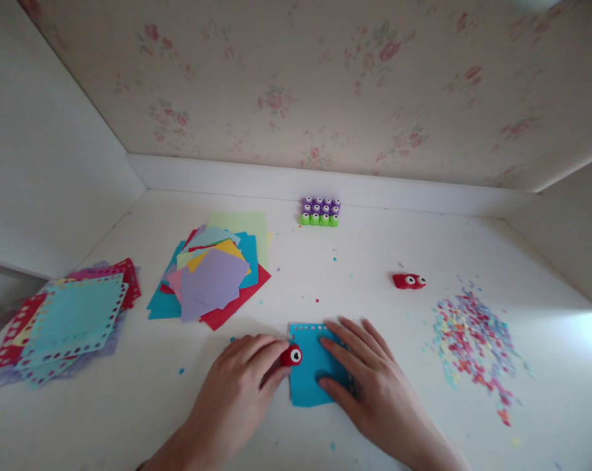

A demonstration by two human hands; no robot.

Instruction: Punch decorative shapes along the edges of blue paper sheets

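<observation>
My left hand (249,369) pinches a small red craft punch (290,356) with a white-and-black button on top. The punch sits at the left edge of a blue paper square (308,379). Small punched holes run along the paper's top edge, and some show at its right edge beside my fingers. My right hand (362,366) lies with spread fingers on the right part of the paper, pressing it against the white table. Part of the paper is hidden under that hand.
Uncut coloured paper (217,278) is stacked at left centre. Farther left lie sheets with punched edges (74,320). More red punches (409,281) stand at right, near a heap of paper confetti (472,333). Purple and green punches (320,211) line up by the wall.
</observation>
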